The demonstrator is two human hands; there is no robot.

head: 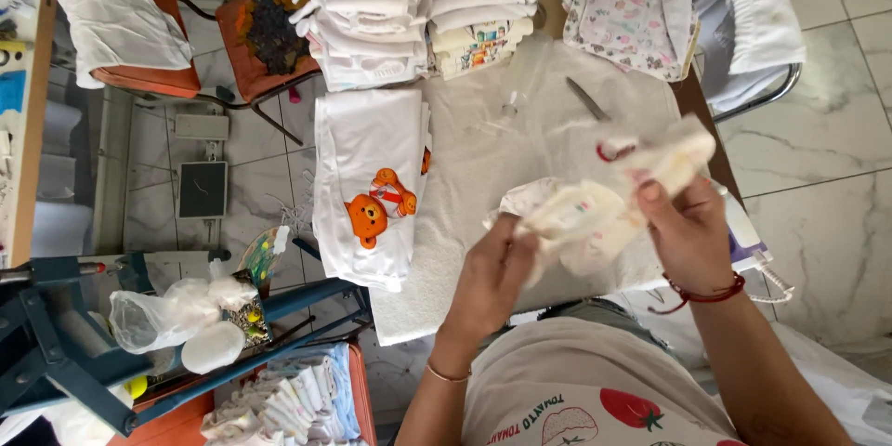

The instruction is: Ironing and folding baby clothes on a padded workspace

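Both my hands hold one small cream-white garment [595,209] with a red trim above a white towel-covered table [483,158]. My left hand [492,274] grips its lower left part. My right hand [683,228] pinches its upper right part, lifting it. To the left lies a folded stack of white clothes with an orange bear print [372,190].
Tall piles of folded white garments [409,9] stand at the table's far edge, with patterned cloths [627,23] at the far right. Metal scissors [587,99] lie on the towel. A blue metal frame [84,353] with plastic bags sits lower left. Chairs with cloth stand beyond.
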